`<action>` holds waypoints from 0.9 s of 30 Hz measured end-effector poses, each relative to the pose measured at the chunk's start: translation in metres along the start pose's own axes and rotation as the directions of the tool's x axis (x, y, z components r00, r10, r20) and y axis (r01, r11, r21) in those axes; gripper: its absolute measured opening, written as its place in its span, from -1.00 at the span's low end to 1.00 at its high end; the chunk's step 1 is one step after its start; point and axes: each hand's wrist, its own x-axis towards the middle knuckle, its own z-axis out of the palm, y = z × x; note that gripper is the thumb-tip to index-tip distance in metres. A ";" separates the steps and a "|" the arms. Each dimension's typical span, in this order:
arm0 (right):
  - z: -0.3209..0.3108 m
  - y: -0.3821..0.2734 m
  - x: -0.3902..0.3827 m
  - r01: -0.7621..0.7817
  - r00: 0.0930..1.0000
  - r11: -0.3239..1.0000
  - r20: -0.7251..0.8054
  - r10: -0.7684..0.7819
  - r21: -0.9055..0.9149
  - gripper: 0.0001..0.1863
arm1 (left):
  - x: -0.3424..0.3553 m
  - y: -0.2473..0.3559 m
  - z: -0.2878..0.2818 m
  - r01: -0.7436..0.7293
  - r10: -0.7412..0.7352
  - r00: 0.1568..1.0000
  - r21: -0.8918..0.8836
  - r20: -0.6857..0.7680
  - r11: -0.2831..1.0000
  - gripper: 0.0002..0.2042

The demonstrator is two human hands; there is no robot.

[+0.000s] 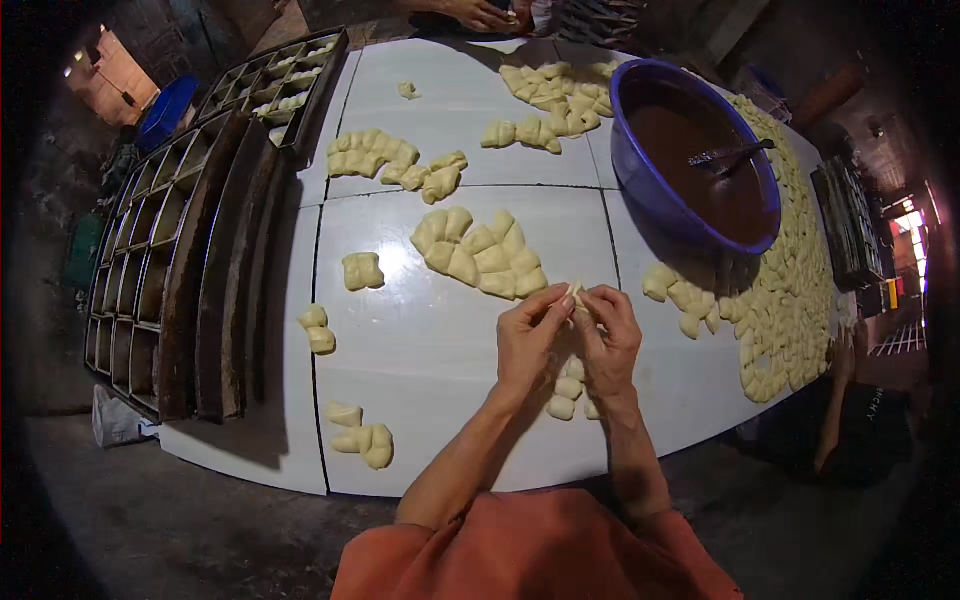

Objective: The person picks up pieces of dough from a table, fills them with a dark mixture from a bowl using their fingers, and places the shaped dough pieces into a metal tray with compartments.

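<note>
Since likely soft and light, hold dough (575, 289) by its edges, as finger-pinched in left hand (528, 338) and right hand (610, 335).

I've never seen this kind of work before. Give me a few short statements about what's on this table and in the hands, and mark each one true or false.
1. The left hand and right hand meet at one small piece of dough. True.
2. A dark-handled utensil rests in the purple bowl. True.
3. That bowl holds something white. False: it holds a brown mixture.
4. All the dough lies in one heap. False: separate dough clusters are spread over the white table.
5. Divided trays stand at the table's left side. True.
6. The person wears gloves. False: both hands are bare.
</note>
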 end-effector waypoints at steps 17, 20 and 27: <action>-0.022 0.027 -0.008 0.089 0.973 0.965 0.184 -0.137 0.246 -0.69 | 0.008 0.039 -0.013 0.083 -0.163 0.925 0.236 0.342 0.968 -0.68; -0.008 0.019 -0.014 0.132 0.989 0.967 0.031 -0.142 0.216 -0.72 | 0.007 0.037 -0.015 0.081 -0.163 0.920 0.236 0.356 0.968 -0.73; 0.006 0.026 -0.026 0.139 0.963 0.985 -0.247 -0.109 0.106 -0.83 | -0.008 0.030 -0.009 0.114 -0.196 0.887 0.214 0.417 0.970 -0.78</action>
